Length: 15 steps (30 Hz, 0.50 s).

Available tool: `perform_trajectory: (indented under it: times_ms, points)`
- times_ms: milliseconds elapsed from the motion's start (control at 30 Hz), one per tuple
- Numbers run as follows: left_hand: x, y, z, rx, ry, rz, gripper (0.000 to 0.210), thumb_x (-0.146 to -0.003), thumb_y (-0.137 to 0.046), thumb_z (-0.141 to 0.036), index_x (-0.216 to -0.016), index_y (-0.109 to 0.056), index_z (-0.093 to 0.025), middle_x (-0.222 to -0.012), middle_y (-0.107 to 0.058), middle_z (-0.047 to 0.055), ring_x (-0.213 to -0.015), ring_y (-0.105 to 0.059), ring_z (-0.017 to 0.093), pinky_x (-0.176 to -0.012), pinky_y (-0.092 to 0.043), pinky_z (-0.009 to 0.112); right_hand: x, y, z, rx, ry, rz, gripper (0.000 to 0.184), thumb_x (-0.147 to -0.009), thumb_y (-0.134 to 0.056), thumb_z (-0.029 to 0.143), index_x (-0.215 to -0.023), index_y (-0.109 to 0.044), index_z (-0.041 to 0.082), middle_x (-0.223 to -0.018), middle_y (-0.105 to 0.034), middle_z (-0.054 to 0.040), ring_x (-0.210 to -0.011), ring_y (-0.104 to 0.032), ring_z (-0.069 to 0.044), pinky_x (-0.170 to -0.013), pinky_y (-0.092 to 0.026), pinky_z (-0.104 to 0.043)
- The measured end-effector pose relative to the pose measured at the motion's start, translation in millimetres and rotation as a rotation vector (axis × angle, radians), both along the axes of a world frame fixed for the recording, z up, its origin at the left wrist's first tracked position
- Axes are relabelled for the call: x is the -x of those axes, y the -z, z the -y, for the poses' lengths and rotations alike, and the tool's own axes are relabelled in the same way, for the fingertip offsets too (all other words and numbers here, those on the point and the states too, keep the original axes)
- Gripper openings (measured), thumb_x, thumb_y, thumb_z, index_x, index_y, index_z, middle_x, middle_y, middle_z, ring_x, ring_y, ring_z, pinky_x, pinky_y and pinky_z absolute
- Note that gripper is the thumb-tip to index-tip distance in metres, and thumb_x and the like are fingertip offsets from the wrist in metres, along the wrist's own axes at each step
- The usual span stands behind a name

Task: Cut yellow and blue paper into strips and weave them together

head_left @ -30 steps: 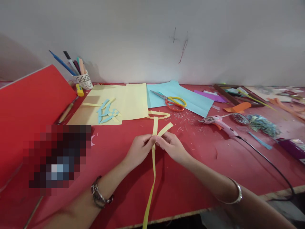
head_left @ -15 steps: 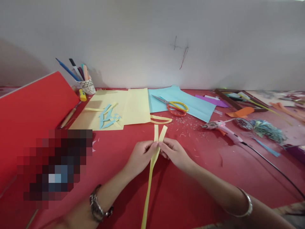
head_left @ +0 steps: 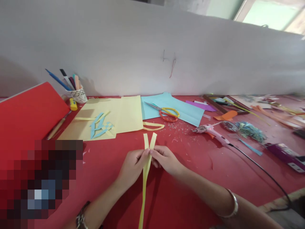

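Observation:
Between my two hands is a long yellow paper strip (head_left: 144, 187), whose two upper ends spread apart in a V and whose lower part hangs toward the table's near side. My left hand (head_left: 133, 163) pinches it by the left end, thumb on top. My right hand (head_left: 166, 159) pinches the right end, its thumb tip close to the left one. Just beyond the fingers lies a looped yellow paper strip (head_left: 153, 128). Farther back, scissors (head_left: 166, 112) with yellow and red handles rest on blue paper (head_left: 188, 109).
Yellow sheets (head_left: 130, 114) carry a woven blue-and-yellow paper piece (head_left: 100, 125). A pen cup (head_left: 79, 95) stands back left beside a red board (head_left: 33, 111). On the right lie a pink glue gun (head_left: 214, 133) with its cord, a raffia bundle (head_left: 251, 131) and a purple power strip (head_left: 286, 155).
The view has turned right and tilted up, so the scene sits lower and farther left, and more of the power strip shows. Both hands keep the same pinch on the strip.

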<state>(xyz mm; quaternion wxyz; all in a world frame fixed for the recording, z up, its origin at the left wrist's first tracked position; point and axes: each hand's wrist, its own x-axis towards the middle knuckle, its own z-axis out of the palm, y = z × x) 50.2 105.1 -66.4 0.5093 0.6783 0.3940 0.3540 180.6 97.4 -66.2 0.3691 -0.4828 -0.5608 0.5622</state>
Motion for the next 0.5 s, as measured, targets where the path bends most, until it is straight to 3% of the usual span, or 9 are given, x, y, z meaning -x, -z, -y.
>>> perform_trajectory:
  times_ms: [267, 500]
  points:
    - [-6.8, -1.8, 1.2, -0.039, -0.122, -0.002, 0.040, -0.078, -0.041, -0.039, -0.053, -0.060, -0.015, -0.047, -0.059, 0.000, -0.047, -0.052, 0.013, -0.048, -0.038, 0.020, 3.6, -2.4, -1.2, 0.102, 0.085, -0.010, 0.034, -0.078, -0.044, 0.031, -0.048, -0.040, 0.017, -0.034, -0.038, 0.0078, -0.031, -0.035, -0.003, -0.035, -0.023, -0.017]
    - [-12.2, 1.4, 3.1, -0.006, -0.131, 0.087, 0.040, -0.080, -0.039, -0.038, -0.050, -0.055, -0.016, -0.045, -0.057, -0.001, -0.043, -0.050, 0.012, -0.048, -0.040, 0.021, 6.0, -7.9, 2.6, 0.162, 0.123, -0.035, 0.033, -0.079, -0.038, 0.020, -0.047, -0.039, 0.017, -0.032, -0.037, 0.0081, -0.029, -0.033, -0.003, -0.034, -0.022, -0.016]
